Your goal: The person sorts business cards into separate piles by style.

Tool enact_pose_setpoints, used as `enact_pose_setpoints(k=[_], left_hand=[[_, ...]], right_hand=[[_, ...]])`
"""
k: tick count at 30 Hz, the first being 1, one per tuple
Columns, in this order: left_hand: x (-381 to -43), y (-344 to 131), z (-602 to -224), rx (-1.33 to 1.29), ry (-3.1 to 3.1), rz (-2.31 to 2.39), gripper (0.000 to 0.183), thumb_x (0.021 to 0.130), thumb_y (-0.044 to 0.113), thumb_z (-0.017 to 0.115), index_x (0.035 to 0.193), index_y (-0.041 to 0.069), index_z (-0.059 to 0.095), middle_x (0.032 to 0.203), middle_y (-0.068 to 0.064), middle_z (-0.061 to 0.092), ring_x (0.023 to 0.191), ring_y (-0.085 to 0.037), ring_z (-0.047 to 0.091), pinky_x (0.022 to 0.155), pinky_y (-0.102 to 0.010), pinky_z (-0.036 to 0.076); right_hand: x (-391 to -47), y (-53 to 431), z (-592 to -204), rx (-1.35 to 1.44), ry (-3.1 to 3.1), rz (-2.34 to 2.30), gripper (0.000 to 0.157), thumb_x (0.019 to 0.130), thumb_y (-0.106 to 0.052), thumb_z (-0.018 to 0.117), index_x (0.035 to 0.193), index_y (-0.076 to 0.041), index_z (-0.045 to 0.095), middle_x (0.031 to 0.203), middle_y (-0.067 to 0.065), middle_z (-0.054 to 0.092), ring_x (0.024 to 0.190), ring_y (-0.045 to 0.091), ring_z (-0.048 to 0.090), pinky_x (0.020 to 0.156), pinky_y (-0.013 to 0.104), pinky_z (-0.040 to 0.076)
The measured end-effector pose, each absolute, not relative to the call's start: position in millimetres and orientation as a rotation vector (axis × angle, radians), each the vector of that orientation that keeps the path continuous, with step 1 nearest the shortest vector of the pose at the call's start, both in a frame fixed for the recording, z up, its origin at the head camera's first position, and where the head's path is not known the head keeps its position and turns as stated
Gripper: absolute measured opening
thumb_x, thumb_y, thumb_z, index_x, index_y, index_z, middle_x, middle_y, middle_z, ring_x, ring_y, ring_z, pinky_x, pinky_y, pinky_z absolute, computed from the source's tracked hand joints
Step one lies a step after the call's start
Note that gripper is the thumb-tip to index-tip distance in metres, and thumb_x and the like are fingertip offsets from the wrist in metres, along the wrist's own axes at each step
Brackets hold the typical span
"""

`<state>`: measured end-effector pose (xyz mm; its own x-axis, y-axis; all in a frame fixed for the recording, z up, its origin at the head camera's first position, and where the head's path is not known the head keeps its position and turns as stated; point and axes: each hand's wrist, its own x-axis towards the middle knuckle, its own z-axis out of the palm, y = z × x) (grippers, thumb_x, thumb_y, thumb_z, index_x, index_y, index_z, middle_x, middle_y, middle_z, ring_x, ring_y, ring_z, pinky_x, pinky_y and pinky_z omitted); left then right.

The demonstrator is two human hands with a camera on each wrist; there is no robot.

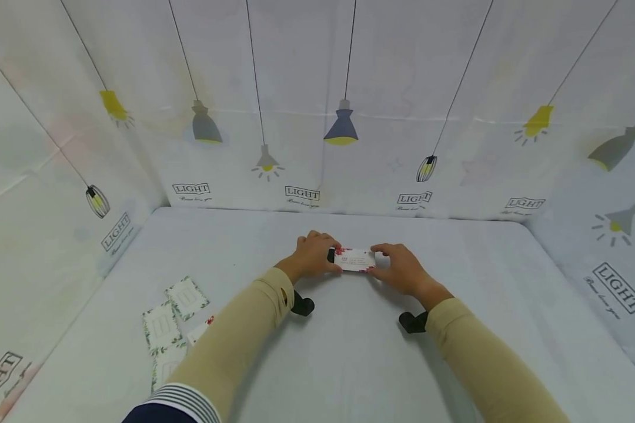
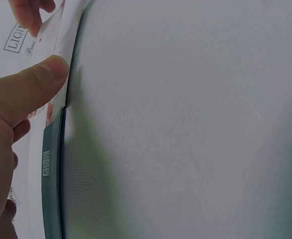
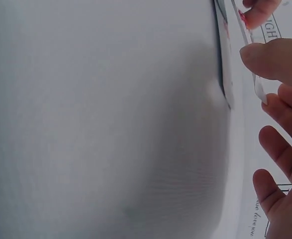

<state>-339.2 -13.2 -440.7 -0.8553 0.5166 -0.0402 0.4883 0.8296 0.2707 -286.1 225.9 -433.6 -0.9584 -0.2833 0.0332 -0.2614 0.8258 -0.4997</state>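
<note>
A white card with red flowers and small print (image 1: 356, 260) is between my two hands near the far middle of the table. My left hand (image 1: 314, 254) grips its left end, thumb at the near edge and fingers at the far edge. With thumb and forefinger, my right hand (image 1: 400, 269) pinches the right end, its other fingers spread loosely in the right wrist view. Beneath lies a dark green flat object (image 2: 52, 174) with a small pale mark; its full shape is hidden. Another pale layer (image 3: 227, 69) lies on it, below the pinched card.
Several cards with green leaf borders (image 1: 161, 327) lie at the left of the white table (image 1: 349, 364). A red-flowered card (image 1: 200, 330) is partly hidden by my left sleeve. White cloth printed with lamps (image 1: 296, 76) encloses the back and sides.
</note>
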Motion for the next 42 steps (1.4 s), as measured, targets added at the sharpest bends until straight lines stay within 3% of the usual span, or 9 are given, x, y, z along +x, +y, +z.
enact_pose_setpoints(k=[6, 18, 42], left_hand=[[-342, -13, -447, 0.8, 2.877, 0.422, 0.063, 0.085, 0.05, 0.077, 0.138, 0.02, 0.061, 0.14, -0.001, 0.057, 0.128, -0.027, 0.042, 0.098, -0.05, 0.031], [-341, -9, -441, 0.818, 2.822, 0.403, 0.063, 0.09, 0.045, 0.072, 0.146, 0.021, 0.054, 0.148, 0.001, 0.05, 0.134, -0.026, 0.037, 0.101, -0.049, 0.031], [-341, -3, -435, 0.832, 2.779, 0.446, 0.046, 0.094, 0.033, 0.069, 0.137, 0.019, 0.061, 0.131, 0.005, 0.061, 0.13, -0.024, 0.039, 0.099, -0.045, 0.03]], right_hand=[[-293, 227, -445, -0.415, 2.921, -0.79, 0.054, 0.092, -0.027, 0.071, 0.139, -0.007, 0.056, 0.133, 0.021, 0.056, 0.122, 0.039, 0.049, 0.103, 0.056, 0.038], [-299, 228, -448, -0.408, 2.93, -0.759, 0.054, 0.092, -0.027, 0.072, 0.139, -0.005, 0.056, 0.131, 0.021, 0.058, 0.121, 0.039, 0.051, 0.104, 0.057, 0.038], [-304, 230, -446, -0.478, 2.923, -0.712, 0.053, 0.092, -0.027, 0.072, 0.135, 0.0, 0.057, 0.128, 0.019, 0.061, 0.118, 0.037, 0.053, 0.104, 0.054, 0.038]])
